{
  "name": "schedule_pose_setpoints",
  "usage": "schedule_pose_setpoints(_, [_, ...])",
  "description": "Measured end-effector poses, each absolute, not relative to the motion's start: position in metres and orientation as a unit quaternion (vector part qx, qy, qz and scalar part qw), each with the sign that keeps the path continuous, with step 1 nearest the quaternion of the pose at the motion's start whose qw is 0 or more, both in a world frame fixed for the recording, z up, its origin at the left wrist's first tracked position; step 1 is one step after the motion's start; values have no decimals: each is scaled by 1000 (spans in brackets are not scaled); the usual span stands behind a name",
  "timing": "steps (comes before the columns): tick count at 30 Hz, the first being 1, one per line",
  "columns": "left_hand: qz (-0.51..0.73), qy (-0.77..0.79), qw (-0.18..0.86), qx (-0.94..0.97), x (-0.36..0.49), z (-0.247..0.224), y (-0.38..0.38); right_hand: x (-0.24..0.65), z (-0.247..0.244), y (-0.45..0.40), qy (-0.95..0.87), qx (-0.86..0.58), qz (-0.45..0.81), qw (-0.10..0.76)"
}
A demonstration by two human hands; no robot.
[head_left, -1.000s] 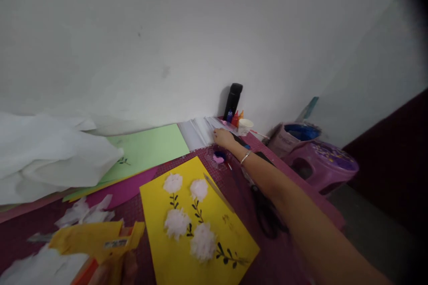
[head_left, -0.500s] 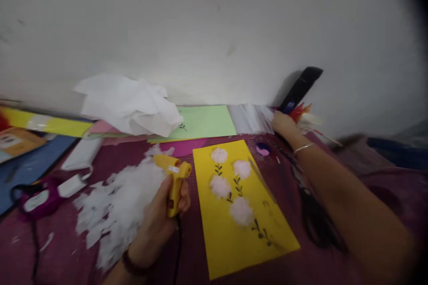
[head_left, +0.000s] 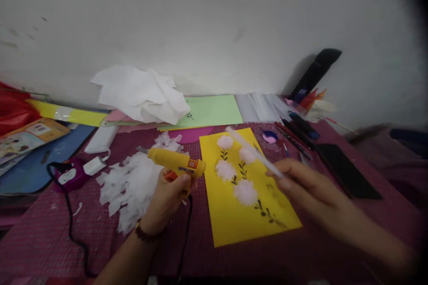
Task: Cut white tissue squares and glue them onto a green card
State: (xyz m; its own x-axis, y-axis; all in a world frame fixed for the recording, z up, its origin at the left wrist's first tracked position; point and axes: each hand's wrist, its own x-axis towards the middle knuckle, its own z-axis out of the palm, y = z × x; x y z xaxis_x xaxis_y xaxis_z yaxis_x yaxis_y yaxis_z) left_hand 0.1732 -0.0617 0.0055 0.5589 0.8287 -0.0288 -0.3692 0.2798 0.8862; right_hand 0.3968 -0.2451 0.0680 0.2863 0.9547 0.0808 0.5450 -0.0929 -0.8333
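Observation:
My left hand (head_left: 170,200) is wrapped round the grip of a yellow hot glue gun (head_left: 177,161), whose nozzle points left above a heap of torn white tissue paper (head_left: 137,187). Between thumb and fingers, my right hand (head_left: 307,191) pinches a translucent white glue stick (head_left: 252,151), its far end reaching over a yellow card (head_left: 227,227). Several fluffy pale pink blossoms (head_left: 245,192) with dark painted stems and leaves are on that card. The glue stick and the glue gun are apart.
Behind are crumpled white paper (head_left: 140,93), a green sheet (head_left: 214,111) and a bundle of glue sticks (head_left: 259,107). At right lie pens (head_left: 294,142) and a black phone-like slab (head_left: 347,171). A purple plug block (head_left: 72,178) with a black cord sits left.
My right hand has come back from the glue stick bundle with one stick and now holds it over the card. The glue gun has turned in my left hand, its nozzle now showing.

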Motion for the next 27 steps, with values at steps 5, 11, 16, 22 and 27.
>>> schedule_pose_setpoints(5, [387,266,776,422,182,6,-64,385,34,-235,-639,-659,214,333])
schedule_pose_setpoints(11, [331,265,837,346,186,7,-61,392,9,-222,-659,-653,161,337])
schedule_pose_setpoints(16, [321,281,838,340,185,5,-59,393,9,-222,-666,-651,159,326])
schedule_pose_setpoints(22, [345,321,776,420,186,3,-62,395,9,-222,-687,-657,155,269])
schedule_pose_setpoints(27, [358,368,667,540,180,7,-65,394,6,-220,-680,-683,137,227])
